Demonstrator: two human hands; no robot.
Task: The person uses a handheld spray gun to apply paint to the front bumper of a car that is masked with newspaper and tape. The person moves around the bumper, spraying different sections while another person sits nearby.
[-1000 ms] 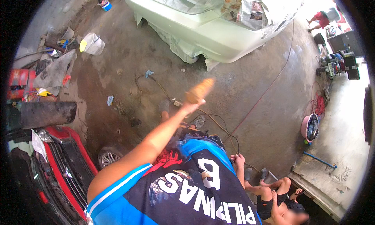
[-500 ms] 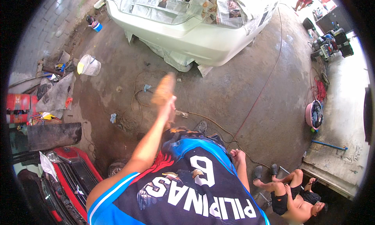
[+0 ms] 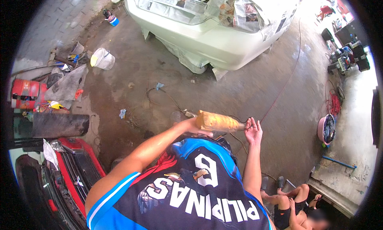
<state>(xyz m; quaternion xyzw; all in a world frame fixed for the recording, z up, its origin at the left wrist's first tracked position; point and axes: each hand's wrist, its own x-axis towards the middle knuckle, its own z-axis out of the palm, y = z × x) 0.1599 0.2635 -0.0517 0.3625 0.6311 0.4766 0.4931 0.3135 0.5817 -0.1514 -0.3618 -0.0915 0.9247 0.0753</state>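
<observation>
My left hand [image 3: 194, 126] is closed around the wide end of a long, ribbed, yellow-orange bottle [image 3: 221, 122], held level in front of my chest. Its narrow neck points right. At that neck, my right hand [image 3: 253, 131] has its thumb and fingertips on the end, the other fingers loosely raised. What exactly the fingertips pinch there is too small to make out. Beyond the bottle stands a pale car with a bare rear bumper [image 3: 223, 50], its upper parts covered in newspaper [image 3: 175, 2].
A hose with a metal fitting [image 3: 190, 114] lies on the concrete floor. To the left are a white bucket [image 3: 105, 59], a red drum [image 3: 28, 90] and a red-and-black bumper [image 3: 76, 166]. A pink basin [image 3: 321, 130] stands right. Another person [image 3: 293, 208] sits at the lower right.
My left hand has drawn the bottle back from its forward reach and turned it to point right. My right hand has risen from my side to the bottle's neck.
</observation>
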